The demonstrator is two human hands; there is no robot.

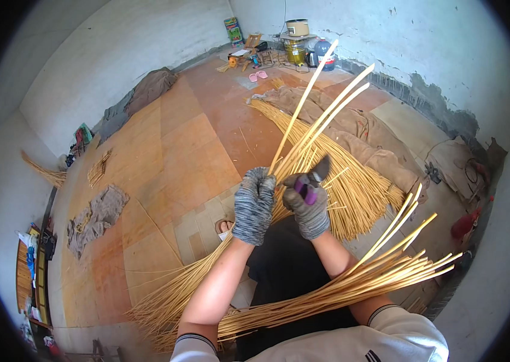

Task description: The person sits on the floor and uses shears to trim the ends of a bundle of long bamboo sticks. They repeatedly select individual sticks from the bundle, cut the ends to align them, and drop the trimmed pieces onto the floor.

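Note:
My left hand, in a grey knitted glove, is closed around several peeled willow-like rods whose cut ends point up and away. My right hand, gloved too, grips pruning shears with purple handles, their dark blade pointing up right beside the rods. A second bundle of rods lies across my lap and forearms, thicker ends to the right, thin tips to the lower left. Just beyond my hands a large heap of similar rods spreads on the floor.
Brown sacking lies along the heap's far side. A crumpled grey cloth and a small rod bundle lie on the board-covered floor at left. Pink slippers, a yellow tin and a large bottle stand near the back wall.

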